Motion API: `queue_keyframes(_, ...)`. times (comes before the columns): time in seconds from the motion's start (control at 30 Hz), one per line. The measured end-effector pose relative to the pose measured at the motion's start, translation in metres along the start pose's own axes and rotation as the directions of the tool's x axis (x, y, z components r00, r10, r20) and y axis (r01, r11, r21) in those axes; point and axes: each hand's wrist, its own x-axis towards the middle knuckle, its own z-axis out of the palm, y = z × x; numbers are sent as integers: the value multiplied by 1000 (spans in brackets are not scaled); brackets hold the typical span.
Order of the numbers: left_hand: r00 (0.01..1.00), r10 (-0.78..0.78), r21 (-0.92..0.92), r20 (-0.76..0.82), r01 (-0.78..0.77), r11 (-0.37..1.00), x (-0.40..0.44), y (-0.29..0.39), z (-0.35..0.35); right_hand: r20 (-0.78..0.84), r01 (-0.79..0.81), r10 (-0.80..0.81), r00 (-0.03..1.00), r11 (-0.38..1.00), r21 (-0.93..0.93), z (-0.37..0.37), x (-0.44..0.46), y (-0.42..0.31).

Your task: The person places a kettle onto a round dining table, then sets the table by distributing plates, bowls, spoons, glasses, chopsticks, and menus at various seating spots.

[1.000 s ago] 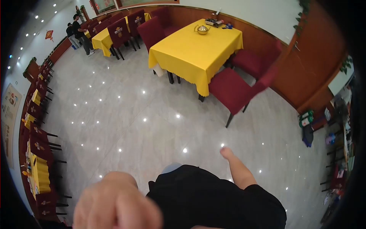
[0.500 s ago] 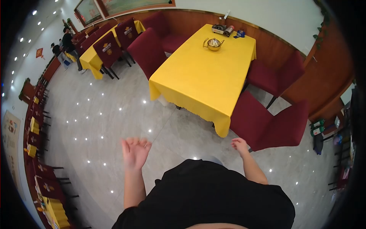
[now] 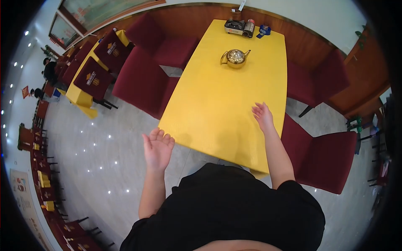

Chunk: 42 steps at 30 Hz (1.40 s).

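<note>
My left hand (image 3: 159, 149) is raised near the front left corner of the yellow-covered table (image 3: 209, 113), palm showing, fingers loosely spread and holding nothing. Over the right part of the tabletop is my right hand (image 3: 262, 117), also without anything in it, its fingers apart. Farther back on the cloth stands a shiny gold teapot (image 3: 236, 59), handle to the left and spout to the right. Behind it sit a portable gas stove (image 3: 235, 27) with a canister (image 3: 248, 28) at its side and a small blue object (image 3: 264, 31) whose kind I cannot make out.
Maroon chairs flank the table: one (image 3: 140, 81) at the left, another (image 3: 322, 157) at the near right, one (image 3: 314, 81) farther right. A second yellow table (image 3: 79, 90) with chairs lies to the left. People (image 3: 50, 71) are far off there. A wood-panelled wall runs behind.
The table, teapot and stove now appear closer. My right hand has moved forward from beside the near right chair to over the table. My left hand has risen slightly, fingers less curled.
</note>
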Motion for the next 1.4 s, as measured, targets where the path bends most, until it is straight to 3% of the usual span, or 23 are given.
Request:
queue_keyframes(0.17, 983, -170, 12, -73, 172, 985, 64, 3, -71, -67, 49, -51, 996, 998, -34, 100, 106, -23)
queue_keyframes(0.27, 923, -281, 109, -263, 318, 942, 92, -1, -88, -202, 80, -82, 976, 997, -15, 150, 157, -32)
queue_keyframes(0.43, 932, -294, 297, -213, 348, 889, 139, 9, -100, -449, 126, -151, 881, 988, -85, 193, 215, -31)
queue_keyframes(0.53, 909, -339, 317, -241, 404, 858, 144, 15, -118, -563, 193, -203, 801, 978, -78, 203, 232, -27)
queue_keyframes(0.63, 895, -356, 362, -269, 436, 824, 149, 19, -127, -581, 414, -350, 735, 910, -24, 207, 252, -31)
queue_keyframes(0.73, 893, -372, 407, -255, 448, 796, 152, 17, -139, -586, 411, -297, 754, 909, 67, 198, 250, -32)
queue_keyframes(0.83, 877, -408, 470, -253, 480, 741, 149, 11, -149, -669, 392, -294, 683, 920, -4, 192, 224, -22)
queue_keyframes(1.1, 846, -475, 717, -241, 485, 500, 162, -12, -146, -626, 273, -338, 702, 941, -201, 144, 165, -1)
queue_keyframes(1.2, 892, -426, 825, -149, 350, 443, 152, -22, -155, -593, 214, -353, 724, 932, -294, 134, 131, 11)
queue_keyframes(1.23, 903, -426, 911, -63, 226, 345, 154, -22, -146, -581, 195, -361, 730, 924, -330, 136, 116, 12)
queue_keyframes(1.3, 881, -459, 989, 114, -59, 133, 169, -20, -128, -587, 229, -292, 756, 957, -181, 144, 88, 15)
queue_keyframes(1.4, 825, -440, 931, 355, -355, 85, 189, -31, -98, -565, 211, -237, 790, 971, -113, 150, 37, 18)
